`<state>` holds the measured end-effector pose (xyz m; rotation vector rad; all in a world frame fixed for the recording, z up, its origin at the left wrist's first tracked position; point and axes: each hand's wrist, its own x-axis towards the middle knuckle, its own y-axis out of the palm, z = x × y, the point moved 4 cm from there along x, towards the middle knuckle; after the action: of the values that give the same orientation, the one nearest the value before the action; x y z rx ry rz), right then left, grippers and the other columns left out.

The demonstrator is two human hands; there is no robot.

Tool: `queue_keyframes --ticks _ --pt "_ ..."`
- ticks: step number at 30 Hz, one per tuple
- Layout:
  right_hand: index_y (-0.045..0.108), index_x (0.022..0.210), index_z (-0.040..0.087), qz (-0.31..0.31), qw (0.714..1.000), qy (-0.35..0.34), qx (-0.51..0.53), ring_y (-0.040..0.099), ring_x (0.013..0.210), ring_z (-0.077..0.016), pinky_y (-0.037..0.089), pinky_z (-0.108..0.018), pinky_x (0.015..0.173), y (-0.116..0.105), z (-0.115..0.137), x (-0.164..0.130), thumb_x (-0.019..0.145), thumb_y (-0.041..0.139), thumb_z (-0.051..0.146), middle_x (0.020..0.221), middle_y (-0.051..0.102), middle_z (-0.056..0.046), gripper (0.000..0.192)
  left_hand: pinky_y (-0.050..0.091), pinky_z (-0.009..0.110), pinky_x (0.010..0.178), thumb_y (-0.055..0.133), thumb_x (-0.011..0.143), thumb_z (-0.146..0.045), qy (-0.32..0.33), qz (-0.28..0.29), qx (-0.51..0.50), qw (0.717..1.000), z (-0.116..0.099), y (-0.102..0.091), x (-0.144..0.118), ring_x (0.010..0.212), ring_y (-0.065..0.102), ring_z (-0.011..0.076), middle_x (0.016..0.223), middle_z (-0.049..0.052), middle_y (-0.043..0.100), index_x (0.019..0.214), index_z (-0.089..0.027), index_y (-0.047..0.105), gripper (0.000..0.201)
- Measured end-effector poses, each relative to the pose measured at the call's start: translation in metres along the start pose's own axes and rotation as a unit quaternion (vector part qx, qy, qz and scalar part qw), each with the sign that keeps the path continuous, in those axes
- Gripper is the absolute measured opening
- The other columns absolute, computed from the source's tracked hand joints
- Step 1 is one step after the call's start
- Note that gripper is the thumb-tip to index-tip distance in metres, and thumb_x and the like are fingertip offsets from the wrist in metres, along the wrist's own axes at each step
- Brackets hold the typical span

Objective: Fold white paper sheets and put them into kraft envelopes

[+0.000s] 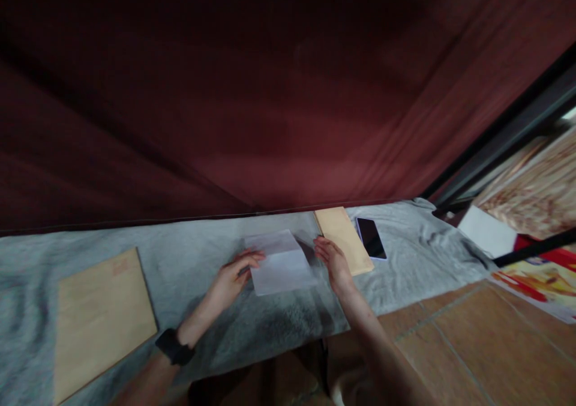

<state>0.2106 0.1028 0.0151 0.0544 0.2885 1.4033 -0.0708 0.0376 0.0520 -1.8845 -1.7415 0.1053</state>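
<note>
A white sheet of paper (283, 268) with a crease across it lies in the middle of the cloth, its right side lifted a little. My left hand (236, 274) grips the sheet at its left edge, fingers on top. On the other side, my right hand (332, 259) is held with its fingers stretched out, just apart from the paper's right edge. Beneath and beyond that hand lies a small stack of tan envelopes (348, 238). A black watch (174, 347) sits on my left wrist.
A large tan envelope (101, 322) lies at the left on the grey cloth (202, 244). Right of the small envelopes is a phone (371, 238). A dark red curtain (279, 124) hangs behind the table. Colourful packaging (544, 283) is at the far right, above the tiled floor (504, 340).
</note>
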Motion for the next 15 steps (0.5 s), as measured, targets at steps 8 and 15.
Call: queue_keyframes --ticks 8,15 --pt "0.071 0.115 0.022 0.137 0.932 -0.18 -0.284 0.067 0.11 -0.0214 0.051 -0.04 0.101 0.039 -0.014 -0.049 0.092 0.045 0.026 0.117 0.073 -0.006 0.034 0.051 0.033 0.103 0.042 0.079 -0.001 0.028 0.174 0.099 0.979 0.031 -0.001 -0.035 0.115 0.066 0.0171 0.123 0.004 0.072 0.097 -0.025 0.07 0.041" --pt "0.051 0.144 0.013 0.233 0.718 -0.345 -0.558 0.041 0.143 -0.028 0.026 -0.052 0.122 0.062 -0.026 -0.098 0.099 0.051 0.031 0.152 0.049 -0.014 0.048 0.045 0.037 0.112 0.037 0.086 -0.008 -0.001 0.105 0.158 0.982 0.011 0.014 -0.005 0.129 0.058 0.0189 0.141 0.005 0.062 0.119 -0.022 0.068 0.047"
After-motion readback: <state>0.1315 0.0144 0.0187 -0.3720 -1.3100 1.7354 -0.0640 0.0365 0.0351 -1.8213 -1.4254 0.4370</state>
